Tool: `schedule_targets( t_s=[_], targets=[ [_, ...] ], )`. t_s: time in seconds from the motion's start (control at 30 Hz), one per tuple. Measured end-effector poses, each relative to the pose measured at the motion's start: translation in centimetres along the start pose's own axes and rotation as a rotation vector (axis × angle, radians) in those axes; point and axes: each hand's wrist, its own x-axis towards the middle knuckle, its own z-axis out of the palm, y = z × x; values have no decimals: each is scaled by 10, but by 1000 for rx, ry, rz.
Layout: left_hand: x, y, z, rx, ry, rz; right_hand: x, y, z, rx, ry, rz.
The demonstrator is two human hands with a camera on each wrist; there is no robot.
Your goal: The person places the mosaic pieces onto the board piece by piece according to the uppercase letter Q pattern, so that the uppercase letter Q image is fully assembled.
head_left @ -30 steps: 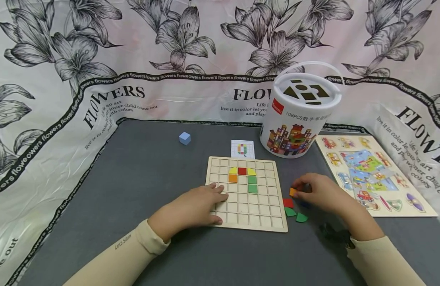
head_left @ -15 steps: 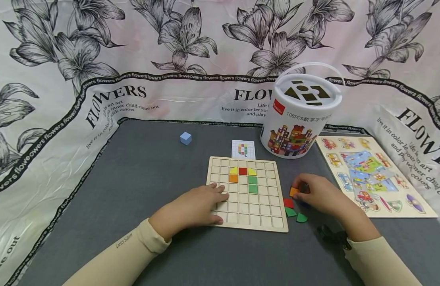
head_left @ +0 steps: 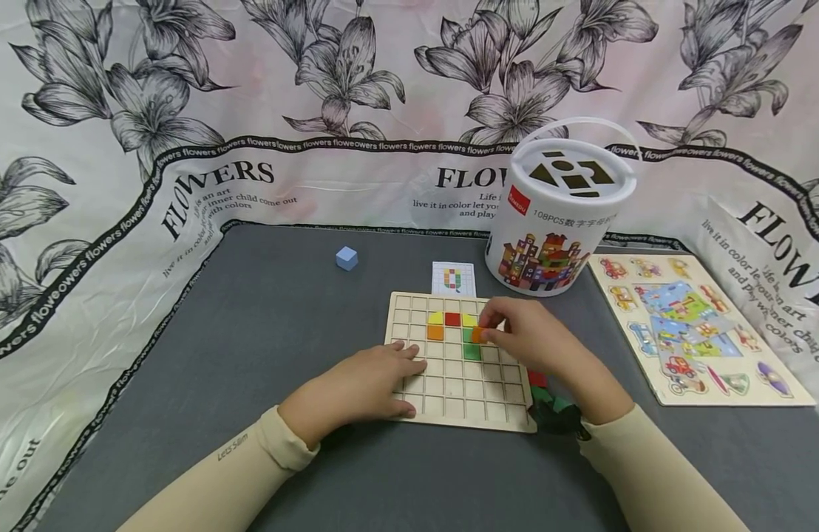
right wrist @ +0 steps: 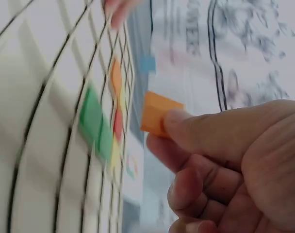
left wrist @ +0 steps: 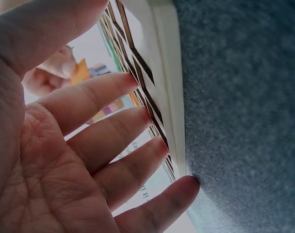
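Note:
A wooden grid board lies on the dark table. My left hand rests on its left edge with fingers spread; in the left wrist view the fingertips touch the board's side. Over the board's upper right part, my right hand pinches an orange square tile between thumb and finger, raised off the grid. Set in the grid are a red tile, yellow pieces in cells on both sides of it, another orange tile and green tiles.
A pattern card lies behind the board. A white bucket with a slotted lid stands at the back right, beside a picture puzzle board. A blue cube sits back left. The right forearm partly covers red and green pieces.
My right hand has carried the orange tile from the table at the board's right, leftward and over the grid. My left hand has stayed on the board's edge.

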Motion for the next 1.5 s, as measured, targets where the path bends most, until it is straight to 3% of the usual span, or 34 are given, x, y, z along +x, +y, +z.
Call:
schedule_targets(
  t_s=[0.2, 0.37, 0.67, 0.97, 1.1, 1.23, 1.37, 1.5],
  targets=[
    [1, 0, 0, 14, 12, 21, 30, -22, 32, -9, -66, -86],
    [2, -1, 0, 27, 22, 32, 40, -28, 44, -39, -58, -66],
    [2, -4, 2, 38, 17, 20, 40, -35, 47, -27, -56, -44],
    [1, -4, 2, 27, 18, 20, 38, -35, 51, -85, -84, -61],
    [1, -1, 1, 44, 17, 22, 35, -33, 53, -110, -61, -77],
    [2, 1, 0, 86, 0, 33, 32, -30, 54, -101, -37, -42],
    [-4, -1, -2, 127, -31, 15, 32, -28, 56, -68, -35, -23],
    [-15, -5, -4, 123, -17, 20, 34, -31, 55, -50, -34, -45]
  ],
)
